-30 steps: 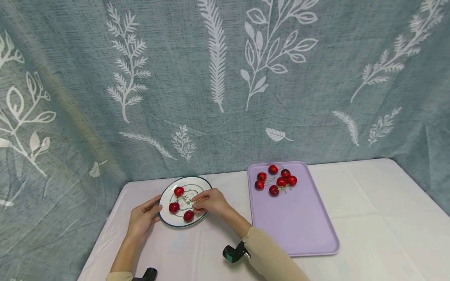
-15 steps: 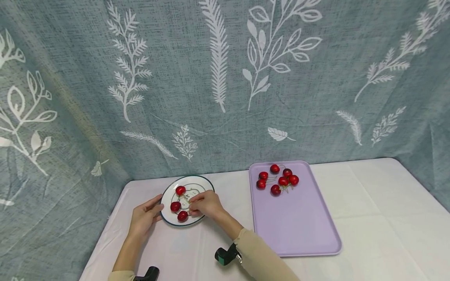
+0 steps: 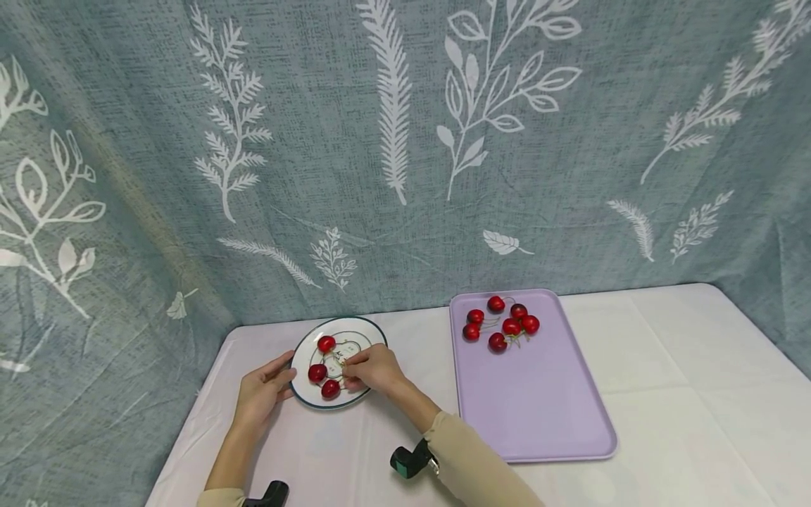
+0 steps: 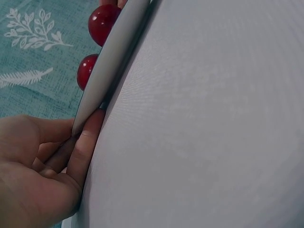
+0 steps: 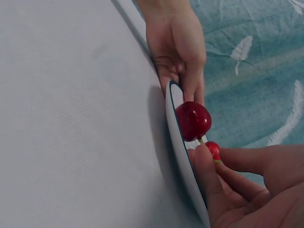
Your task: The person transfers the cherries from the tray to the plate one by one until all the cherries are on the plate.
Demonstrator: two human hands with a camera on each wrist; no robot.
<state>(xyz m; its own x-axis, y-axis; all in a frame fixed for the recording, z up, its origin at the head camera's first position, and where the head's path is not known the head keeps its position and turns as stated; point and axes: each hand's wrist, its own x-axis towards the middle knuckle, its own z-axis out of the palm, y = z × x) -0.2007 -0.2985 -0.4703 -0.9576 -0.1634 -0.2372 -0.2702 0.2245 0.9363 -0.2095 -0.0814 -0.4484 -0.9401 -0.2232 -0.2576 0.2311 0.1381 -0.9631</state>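
A white plate [image 3: 305, 355] with a dark rim stands at the left of the table and carries three red cherries. My left hand [image 3: 258, 398] holds its left edge, thumb over the rim and fingers below, as the left wrist view shows with the plate's rim [image 4: 107, 66] between them. My right hand [image 3: 376, 370] reaches over the plate's right side. Its fingertips pinch the stem of the front cherry [image 3: 330, 389]; in the right wrist view this cherry [image 5: 194, 121] hangs over them by its green stem. The left cherry [image 3: 317, 373] and back cherry [image 3: 326, 343] lie nearby.
To the right lies a purple tray [image 3: 532, 401], with several stemmed cherries [image 3: 511, 327] grouped at its far end. A white cloth [image 3: 671, 394] covers the table. Behind it hangs a blue-green curtain [image 3: 304, 141] with white leaf prints.
My right hand has shifted slightly left over the plate, and the front cherry has moved left with it, closer to the other two. My left hand has kept its hold on the rim.
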